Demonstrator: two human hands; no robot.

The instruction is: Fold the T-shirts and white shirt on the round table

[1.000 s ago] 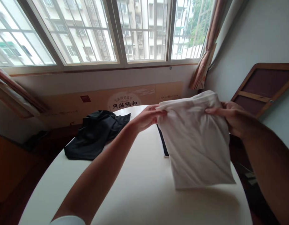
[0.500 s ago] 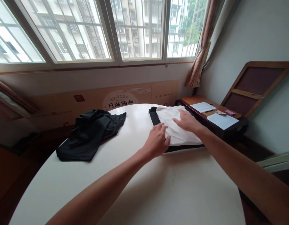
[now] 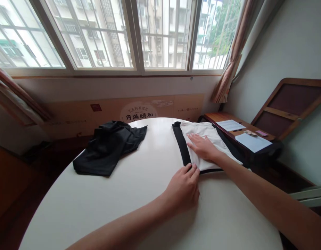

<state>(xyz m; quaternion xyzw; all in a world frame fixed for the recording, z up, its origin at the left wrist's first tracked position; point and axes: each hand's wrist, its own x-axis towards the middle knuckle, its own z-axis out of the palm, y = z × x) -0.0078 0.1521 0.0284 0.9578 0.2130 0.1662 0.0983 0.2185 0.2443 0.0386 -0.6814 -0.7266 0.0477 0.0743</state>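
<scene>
A folded white garment [image 3: 211, 131] lies on top of a folded black garment [image 3: 181, 146], whose dark edges show along the left and front. My right hand [image 3: 203, 147] rests flat on the white cloth with its fingers stretched out. At the near left corner of the stack, my left hand [image 3: 185, 184] has its fingers bent together on the black garment's edge; its thumb is mostly hidden. Another black garment [image 3: 105, 149], loosely crumpled, lies apart at the left of the table.
Everything lies on a round white table [image 3: 139, 187]. Beyond it on the right stands a low wooden table [image 3: 215, 118] with papers [image 3: 253, 141] and small items. A printed cardboard panel [image 3: 108, 113] leans under the barred window. Curtains [image 3: 229, 76] hang at the sides.
My left hand has come down and nearer to the stack's front left corner, taking its edge. My right hand has flattened onto the white cloth. The camera view has shifted slightly left.
</scene>
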